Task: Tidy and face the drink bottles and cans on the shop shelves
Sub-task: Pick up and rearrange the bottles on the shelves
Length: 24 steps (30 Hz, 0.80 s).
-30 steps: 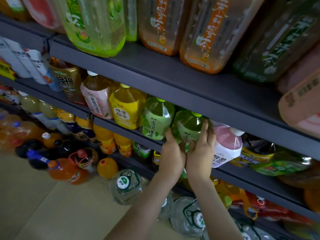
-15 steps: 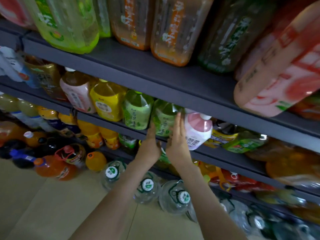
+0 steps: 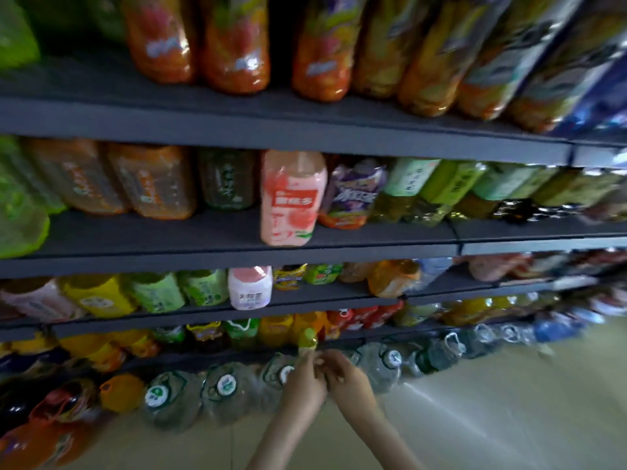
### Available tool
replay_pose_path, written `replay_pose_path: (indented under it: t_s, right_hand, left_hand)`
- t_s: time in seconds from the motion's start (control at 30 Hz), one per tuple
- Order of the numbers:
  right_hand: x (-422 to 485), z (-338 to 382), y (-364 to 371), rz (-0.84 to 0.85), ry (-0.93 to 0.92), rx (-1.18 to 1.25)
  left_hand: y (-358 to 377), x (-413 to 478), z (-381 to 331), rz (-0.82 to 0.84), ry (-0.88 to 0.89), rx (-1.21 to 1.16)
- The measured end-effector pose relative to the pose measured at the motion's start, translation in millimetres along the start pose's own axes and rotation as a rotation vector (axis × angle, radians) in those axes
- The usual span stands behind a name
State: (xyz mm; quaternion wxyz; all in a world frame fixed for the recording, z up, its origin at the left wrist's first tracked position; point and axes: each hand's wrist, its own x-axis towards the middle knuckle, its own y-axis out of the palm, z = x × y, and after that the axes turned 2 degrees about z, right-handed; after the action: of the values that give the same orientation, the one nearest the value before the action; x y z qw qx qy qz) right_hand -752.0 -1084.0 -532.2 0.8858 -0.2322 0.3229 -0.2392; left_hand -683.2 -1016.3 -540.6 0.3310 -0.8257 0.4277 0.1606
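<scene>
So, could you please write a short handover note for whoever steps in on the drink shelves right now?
Left hand and right hand are together low down, by the lowest shelf edge above the water jugs. A small yellow-green bottle shows at the fingertips; blur hides the grip.
Done: the pink bottle and its green neighbours on the third shelf stand label-forward.
Left: the tall pink bottle one shelf up juts out ahead of its row, and the lower rows look jumbled.

bare hands: two, left hand and right hand
dark grey metal shelves: four tiers showing
tall pink peach-label plastic bottle: one
short pink white-label plastic bottle: one
clear plastic water jugs on the floor: blurry, six or so
</scene>
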Motion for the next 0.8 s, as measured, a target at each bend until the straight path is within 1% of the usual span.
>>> replay_pose_path:
  t_s: [0.07,0.13,0.27,0.53,0.7,0.8]
  right_hand:
    - [-15,-9,-36,-0.018,0.072,0.059]
    - [-30,-23,-78,-0.038,0.11,0.11]
    - [-53,-39,-154,-0.14,0.109,0.226]
    - [-88,-102,-323,-0.369,0.06,0.455]
    - [-88,-141,-403,-0.427,0.045,0.529]
    - [-76,-159,-442,-0.483,0.041,0.526]
  left_hand:
    - [19,-12,-33,0.066,0.012,-0.015]
    - [41,-21,-71,0.086,0.008,-0.006]
    - [83,-28,-136,0.096,0.037,-0.012]
    - [194,-47,-290,0.125,0.241,0.008]
    - [254,-42,-357,0.097,0.29,0.047]
    - [281,-30,-392,0.106,0.318,0.041]
